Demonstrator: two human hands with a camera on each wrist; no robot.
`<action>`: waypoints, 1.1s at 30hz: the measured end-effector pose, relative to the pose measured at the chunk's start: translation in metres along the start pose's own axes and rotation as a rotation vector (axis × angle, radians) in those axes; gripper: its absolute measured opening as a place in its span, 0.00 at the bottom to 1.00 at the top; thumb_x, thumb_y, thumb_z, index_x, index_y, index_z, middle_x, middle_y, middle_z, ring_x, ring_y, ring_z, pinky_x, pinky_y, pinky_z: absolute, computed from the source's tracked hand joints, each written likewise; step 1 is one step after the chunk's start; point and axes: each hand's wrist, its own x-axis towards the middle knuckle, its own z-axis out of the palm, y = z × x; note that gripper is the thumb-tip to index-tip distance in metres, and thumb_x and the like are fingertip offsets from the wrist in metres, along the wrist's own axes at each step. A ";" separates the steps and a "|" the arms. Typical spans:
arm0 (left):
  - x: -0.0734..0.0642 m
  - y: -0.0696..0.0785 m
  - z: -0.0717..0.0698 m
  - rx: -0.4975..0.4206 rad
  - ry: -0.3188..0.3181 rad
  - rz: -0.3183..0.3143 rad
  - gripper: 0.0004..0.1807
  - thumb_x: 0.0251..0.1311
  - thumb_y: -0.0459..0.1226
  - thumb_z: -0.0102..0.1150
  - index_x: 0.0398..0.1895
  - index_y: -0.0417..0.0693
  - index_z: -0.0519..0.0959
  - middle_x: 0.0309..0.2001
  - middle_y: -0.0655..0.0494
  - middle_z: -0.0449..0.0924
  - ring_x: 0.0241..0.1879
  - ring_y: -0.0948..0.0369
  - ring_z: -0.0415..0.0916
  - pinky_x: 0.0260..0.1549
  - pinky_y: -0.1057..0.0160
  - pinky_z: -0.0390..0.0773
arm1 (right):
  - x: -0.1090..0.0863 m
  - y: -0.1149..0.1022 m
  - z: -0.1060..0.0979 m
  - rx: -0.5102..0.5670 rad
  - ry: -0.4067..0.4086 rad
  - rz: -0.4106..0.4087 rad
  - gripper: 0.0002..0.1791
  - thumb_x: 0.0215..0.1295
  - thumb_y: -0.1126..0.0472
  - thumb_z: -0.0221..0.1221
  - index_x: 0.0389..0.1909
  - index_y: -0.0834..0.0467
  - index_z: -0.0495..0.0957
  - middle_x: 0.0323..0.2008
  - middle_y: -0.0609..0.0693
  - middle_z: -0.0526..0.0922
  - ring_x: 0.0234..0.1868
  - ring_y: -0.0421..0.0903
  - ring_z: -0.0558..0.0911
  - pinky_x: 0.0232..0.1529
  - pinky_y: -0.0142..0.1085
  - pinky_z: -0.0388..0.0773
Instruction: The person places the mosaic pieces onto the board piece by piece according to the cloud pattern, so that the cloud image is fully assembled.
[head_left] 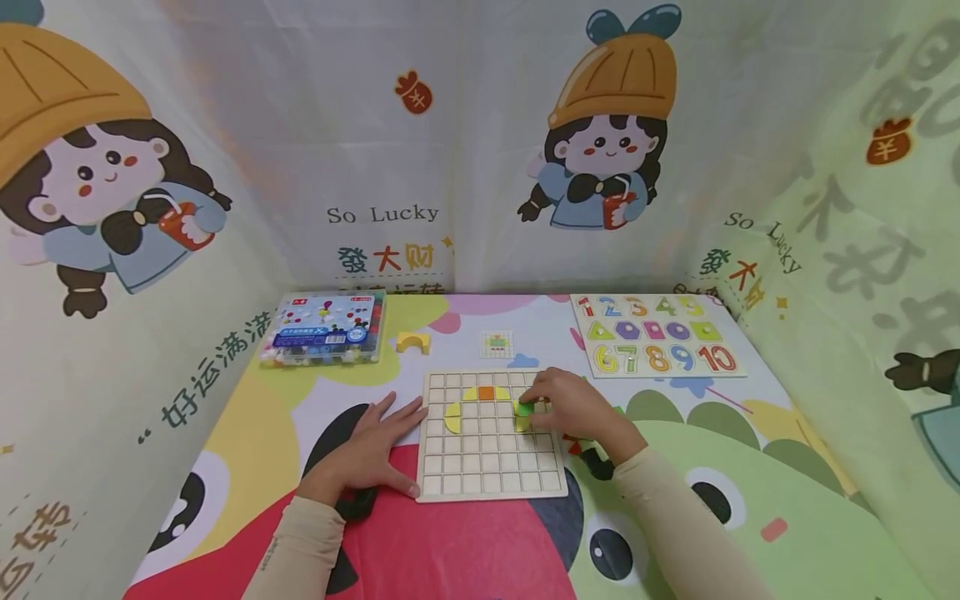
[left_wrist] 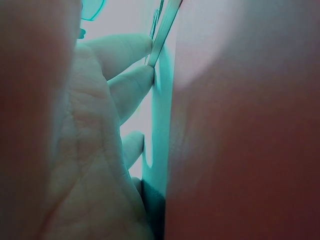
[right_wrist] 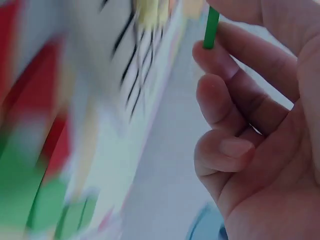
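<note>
A wooden grid board (head_left: 491, 467) lies flat on the printed cloth. Along its left edge rests my left hand (head_left: 367, 454), fingers spread, with fingertips and thumb touching the rim; the left wrist view shows these fingers (left_wrist: 127, 92) against the board's side. Over the upper right cells, my right hand (head_left: 577, 408) pinches a thin green tile (right_wrist: 211, 30) between thumb and fingers. Beneath that tile, a yellow piece (head_left: 522, 423) shows partly. Rounded yellow pieces (head_left: 452, 417) sit in left cells, and an orange square (head_left: 486, 392) lies between yellow pieces near the top.
Red pieces (head_left: 575, 447) lie right of the board, partly hidden by my right arm. Behind the board are a small pattern card (head_left: 497, 344) and a yellow arch block (head_left: 413, 342). A plastic box (head_left: 326, 327) stands back left, a number puzzle board (head_left: 656, 335) back right.
</note>
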 end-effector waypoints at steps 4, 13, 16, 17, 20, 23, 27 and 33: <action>-0.001 0.000 0.000 -0.014 -0.001 -0.002 0.69 0.35 0.63 0.84 0.85 0.61 0.60 0.87 0.61 0.49 0.86 0.41 0.30 0.80 0.28 0.35 | 0.029 -0.023 0.011 -0.071 -0.057 -0.049 0.14 0.63 0.56 0.75 0.50 0.51 0.92 0.41 0.46 0.87 0.41 0.40 0.78 0.41 0.36 0.81; -0.001 -0.001 0.001 -0.015 -0.002 0.000 0.68 0.36 0.63 0.84 0.84 0.61 0.60 0.87 0.61 0.49 0.86 0.41 0.29 0.80 0.28 0.34 | 0.062 -0.047 0.033 -0.181 -0.158 -0.048 0.11 0.67 0.55 0.73 0.49 0.47 0.93 0.45 0.45 0.88 0.46 0.42 0.81 0.43 0.36 0.84; 0.000 -0.001 0.001 -0.017 0.003 0.003 0.68 0.35 0.63 0.84 0.84 0.61 0.60 0.87 0.61 0.49 0.86 0.42 0.29 0.80 0.28 0.34 | 0.068 -0.051 0.037 -0.206 -0.165 -0.049 0.11 0.68 0.55 0.72 0.50 0.47 0.92 0.46 0.44 0.88 0.47 0.41 0.81 0.43 0.36 0.85; 0.000 -0.001 0.001 -0.016 0.004 0.004 0.68 0.35 0.63 0.84 0.84 0.61 0.60 0.87 0.62 0.49 0.86 0.42 0.29 0.80 0.28 0.34 | 0.069 -0.052 0.038 -0.212 -0.164 -0.052 0.11 0.68 0.55 0.72 0.50 0.47 0.92 0.46 0.44 0.88 0.46 0.41 0.81 0.43 0.36 0.85; 0.000 -0.001 0.001 -0.012 0.005 0.005 0.68 0.35 0.63 0.84 0.84 0.61 0.60 0.87 0.62 0.49 0.86 0.41 0.30 0.80 0.28 0.34 | 0.072 -0.055 0.040 -0.222 -0.157 -0.058 0.11 0.68 0.56 0.72 0.50 0.48 0.93 0.44 0.45 0.88 0.44 0.41 0.80 0.42 0.36 0.84; 0.000 0.000 0.001 -0.007 0.003 0.004 0.69 0.35 0.64 0.84 0.84 0.62 0.60 0.87 0.62 0.49 0.86 0.41 0.30 0.80 0.28 0.34 | 0.072 -0.057 0.041 -0.220 -0.156 -0.044 0.11 0.69 0.57 0.71 0.51 0.49 0.92 0.43 0.45 0.87 0.44 0.41 0.79 0.41 0.35 0.83; 0.000 0.001 0.000 -0.010 0.004 0.003 0.69 0.35 0.63 0.84 0.84 0.61 0.60 0.87 0.61 0.49 0.86 0.41 0.29 0.80 0.28 0.34 | 0.070 -0.058 0.044 -0.199 -0.150 -0.006 0.12 0.69 0.57 0.71 0.52 0.49 0.92 0.44 0.46 0.87 0.45 0.41 0.78 0.42 0.35 0.83; 0.000 -0.001 0.001 -0.006 0.006 0.007 0.69 0.35 0.63 0.84 0.84 0.61 0.60 0.87 0.61 0.49 0.86 0.42 0.29 0.80 0.28 0.33 | 0.065 -0.059 0.047 -0.195 -0.130 -0.005 0.09 0.70 0.58 0.70 0.48 0.47 0.93 0.42 0.47 0.84 0.44 0.43 0.78 0.39 0.35 0.82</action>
